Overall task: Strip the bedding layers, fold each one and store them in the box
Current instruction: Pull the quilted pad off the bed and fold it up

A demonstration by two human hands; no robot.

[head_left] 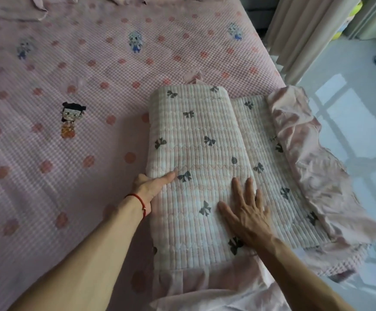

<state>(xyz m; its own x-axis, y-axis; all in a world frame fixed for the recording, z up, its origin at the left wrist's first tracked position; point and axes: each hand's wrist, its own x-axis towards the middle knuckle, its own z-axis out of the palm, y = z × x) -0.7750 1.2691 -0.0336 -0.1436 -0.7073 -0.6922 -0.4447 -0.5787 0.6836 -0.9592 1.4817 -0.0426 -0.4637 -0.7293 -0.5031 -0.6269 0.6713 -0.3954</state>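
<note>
A folded quilted pad (200, 167), pale pink-and-white checks printed with dark bows, lies at about four o'clock in the view, on a pink bed cover (70, 70) scattered with red dots and small cartoon figures, its satin ruffle (312, 158) spilling toward three o'clock over the bed's edge. The right hand (247, 212) lies flat on the pad's top with fingers straight and spread (holding nothing), while the left hand (148, 187), a red cord bracelet (141, 204) on its wrist, grips the pad's folded edge at nine o'clock, thumb on top and fingers hidden underneath. Cream curtains (306, 34) hang at one o'clock above a glossy pale floor (357, 113).
</note>
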